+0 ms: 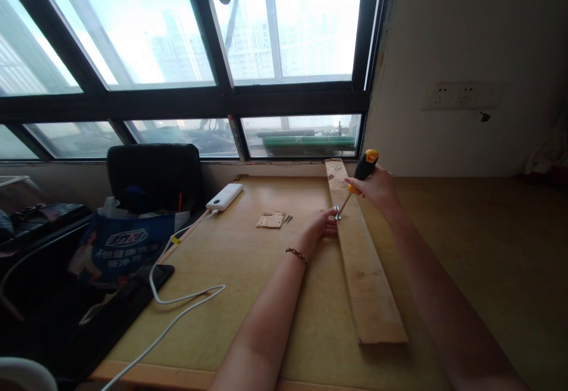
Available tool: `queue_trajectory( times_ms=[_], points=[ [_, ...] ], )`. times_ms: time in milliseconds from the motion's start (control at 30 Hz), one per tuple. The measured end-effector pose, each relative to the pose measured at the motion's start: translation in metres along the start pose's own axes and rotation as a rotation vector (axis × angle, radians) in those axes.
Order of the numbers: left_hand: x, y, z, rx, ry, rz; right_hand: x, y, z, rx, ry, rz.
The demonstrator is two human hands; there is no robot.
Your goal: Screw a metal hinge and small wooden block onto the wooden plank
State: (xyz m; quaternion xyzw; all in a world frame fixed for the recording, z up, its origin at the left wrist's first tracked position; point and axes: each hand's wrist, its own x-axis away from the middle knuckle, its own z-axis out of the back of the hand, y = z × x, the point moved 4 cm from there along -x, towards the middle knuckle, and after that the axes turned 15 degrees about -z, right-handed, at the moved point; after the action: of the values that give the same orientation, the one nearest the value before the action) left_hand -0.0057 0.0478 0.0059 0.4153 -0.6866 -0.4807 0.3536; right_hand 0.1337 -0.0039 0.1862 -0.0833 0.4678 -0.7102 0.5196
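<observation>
A long wooden board [366,272] lies lengthwise on the table, its far end close to the window. My right hand [377,188] is wrapped round a screwdriver [366,166] with a black and yellow handle, tilted so its shaft runs down to the board's left edge. At the tip sits a small shiny metal piece [337,212], possibly a hinge; its exact kind is too small to tell. My left hand [323,223] pinches this piece against the board's edge, with the lower fingers beside the board. Whether a screw is under the tip cannot be seen.
Left of the board lie a small wooden piece [270,220] and a few screws [288,219]. A white power bank [225,197] with a white cable [190,296] rests near the table's left edge. Beyond it stand a black chair [153,172] and a blue bag [126,249].
</observation>
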Motion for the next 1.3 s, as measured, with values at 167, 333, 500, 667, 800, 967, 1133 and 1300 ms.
queue_trajectory(
  times_ms=[167,333,500,667,800,967,1133,1300],
  points=[
    [-0.001,-0.001,0.001,-0.010,0.018,-0.005,0.001,0.004,-0.003,-0.297,-0.323,-0.122],
    [0.000,0.000,-0.001,0.007,0.019,-0.027,0.002,0.005,-0.002,-0.455,-0.435,-0.181],
    [0.003,0.003,-0.004,0.000,0.050,-0.044,-0.002,0.008,-0.002,-0.308,-0.118,-0.105],
    [0.002,0.002,-0.003,-0.016,0.049,-0.053,-0.008,0.012,0.009,-0.145,0.103,-0.023],
    [0.002,0.001,-0.001,-0.026,0.054,-0.066,-0.021,0.029,0.027,0.017,0.286,-0.030],
    [0.001,0.000,0.000,0.005,0.035,-0.069,-0.040,0.059,0.026,0.262,0.211,-0.056],
    [0.001,0.001,-0.001,0.001,0.022,-0.078,-0.033,0.079,0.010,0.406,0.125,0.136],
    [0.004,0.004,-0.003,-0.003,0.022,-0.090,-0.002,0.128,-0.007,0.383,-0.283,0.500]
  ],
)
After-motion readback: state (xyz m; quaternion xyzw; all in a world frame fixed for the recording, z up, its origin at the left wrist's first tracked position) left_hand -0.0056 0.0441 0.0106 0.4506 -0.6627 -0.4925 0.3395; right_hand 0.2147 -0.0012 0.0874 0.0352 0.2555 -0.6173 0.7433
